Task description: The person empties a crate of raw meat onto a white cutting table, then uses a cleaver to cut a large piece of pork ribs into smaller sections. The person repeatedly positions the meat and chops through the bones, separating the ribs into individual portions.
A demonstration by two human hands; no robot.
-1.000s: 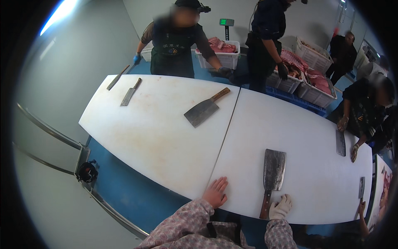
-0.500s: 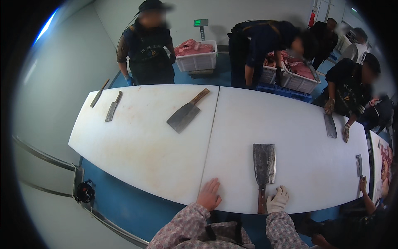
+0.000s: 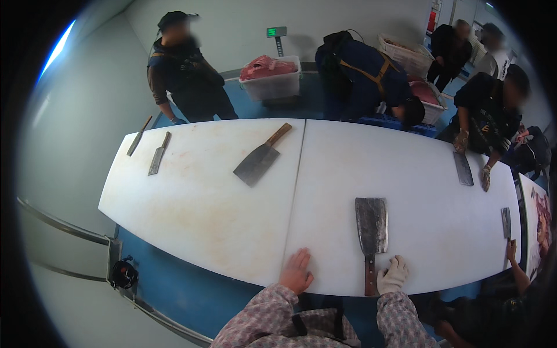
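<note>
My bare left hand [image 3: 297, 269] lies on the white cutting board [image 3: 342, 162] beside its seam, fingers stretched out. My right hand [image 3: 392, 275], in a white glove, rests on the board with slightly bent fingers and nothing visible in it. Just left of it a large dark cleaver [image 3: 371, 223] lies flat, wooden handle toward me. Farther off, another cleaver [image 3: 255, 165] lies diagonally on the left board [image 3: 197, 209], with two narrower knives [image 3: 158, 156] [image 3: 138, 138] near the far left end.
Co-workers stand round the table, one at far left [image 3: 185, 81], one bent over meat crates [image 3: 426, 104], one at right [image 3: 487, 116] with gloved hands by a cleaver [image 3: 463, 170]. Another co-worker's hand [image 3: 510, 249] touches a small cleaver at right. A steel rail [image 3: 75, 226] runs along the left wall.
The middle co-worker has bent down low over the crates, and the one at far left has turned sideways. My hands remain on the board. The view has shifted.
</note>
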